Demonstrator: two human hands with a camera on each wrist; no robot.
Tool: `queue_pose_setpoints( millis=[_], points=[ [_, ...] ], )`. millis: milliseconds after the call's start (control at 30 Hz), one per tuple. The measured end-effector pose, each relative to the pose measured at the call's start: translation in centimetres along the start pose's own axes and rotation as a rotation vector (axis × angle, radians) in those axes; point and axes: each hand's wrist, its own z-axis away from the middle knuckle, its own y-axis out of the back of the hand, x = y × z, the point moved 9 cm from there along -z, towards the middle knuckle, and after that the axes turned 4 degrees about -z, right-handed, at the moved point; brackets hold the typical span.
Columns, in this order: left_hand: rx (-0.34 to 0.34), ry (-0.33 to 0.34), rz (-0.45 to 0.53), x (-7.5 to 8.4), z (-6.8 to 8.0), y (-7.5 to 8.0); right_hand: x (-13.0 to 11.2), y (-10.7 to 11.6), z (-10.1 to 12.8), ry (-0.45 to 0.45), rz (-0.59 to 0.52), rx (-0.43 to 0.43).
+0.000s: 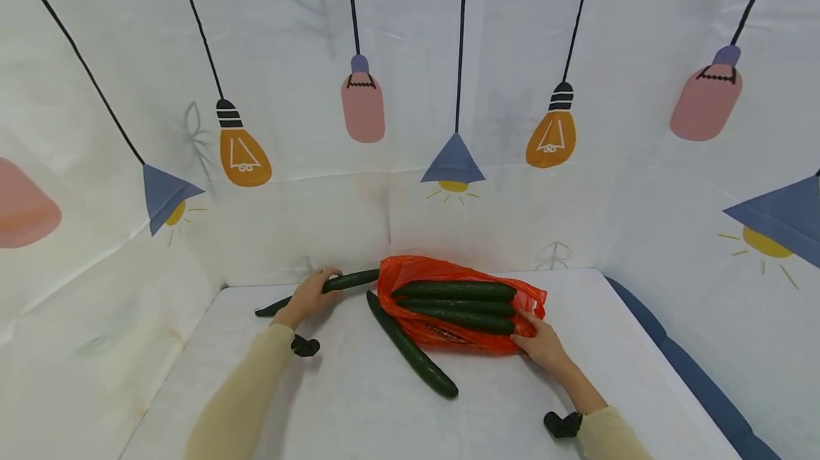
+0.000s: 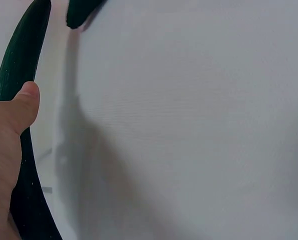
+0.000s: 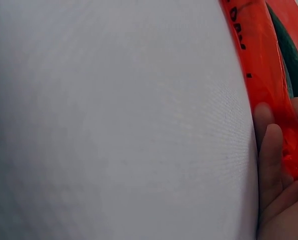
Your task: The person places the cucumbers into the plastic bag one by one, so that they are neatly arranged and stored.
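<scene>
My left hand (image 1: 312, 298) grips a long, slightly bent green cucumber (image 1: 356, 279) around its middle, near the back of the table. Its right end reaches the left edge of a red plastic bag (image 1: 410, 268). In the left wrist view the thumb lies along that cucumber's side. The bag lies open, with three cucumbers (image 1: 458, 291) side by side in it. At the bag's right end, my right hand (image 1: 544, 346) pinches the plastic; the right wrist view shows a fingertip through the red film. Another cucumber (image 1: 413, 353) lies slanted on the table in front of the bag.
The white-covered table (image 1: 346, 403) meets a pale wall sheet (image 1: 288, 225) printed with lamps at the back and sides. A dark blue edge (image 1: 698, 374) runs along the right side. Black wrist straps (image 1: 564, 425) sit on both arms.
</scene>
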Motion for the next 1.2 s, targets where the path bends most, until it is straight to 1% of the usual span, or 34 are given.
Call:
queue_pose_setpoints(
  millis=[133, 200, 300, 367, 467, 567, 667, 833, 967, 1100, 1200],
  points=[
    [0.014, 0.038, 0.018, -0.3, 0.0, 0.8, -0.2, 0.1, 0.1, 0.014, 0.012, 0.009],
    [0.021, 0.047, 0.025, -0.3, 0.0, 1.4, -0.3, 0.1, 0.2, 0.025, 0.030, 0.004],
    [0.039, 0.050, 0.034, -0.2, 0.2, 2.5, -0.5, 0.2, 0.2, 0.032, 0.051, -0.001],
    [0.064, 0.049, 0.042, -0.2, 0.3, 3.4, -0.6, 0.1, 0.2, 0.035, 0.059, -0.005],
    [0.098, 0.058, 0.057, -0.2, 0.4, 4.8, -0.6, 0.1, 0.2, 0.028, 0.040, -0.004],
    [0.115, 0.050, 0.069, 0.1, 0.4, 5.9, -0.5, 0.2, 0.2, 0.018, 0.021, 0.001],
    [0.121, 0.043, 0.078, 0.7, 0.5, 7.0, -0.3, 0.1, 0.3, 0.013, 0.030, 0.004],
    [0.157, 0.001, 0.086, 2.5, 0.2, 8.5, -0.2, 0.0, 0.4, 0.024, 0.048, -0.013],
    [0.172, -0.055, 0.075, 4.6, -0.2, 9.3, -0.2, 0.0, 0.5, 0.007, 0.046, -0.014],
    [0.169, -0.090, 0.062, 6.9, -0.7, 9.8, -0.2, 0.0, 0.4, 0.003, 0.066, -0.010],
    [0.168, -0.116, 0.055, 8.5, -1.2, 9.9, -0.3, 0.0, 0.3, 0.019, 0.077, -0.011]
  ],
)
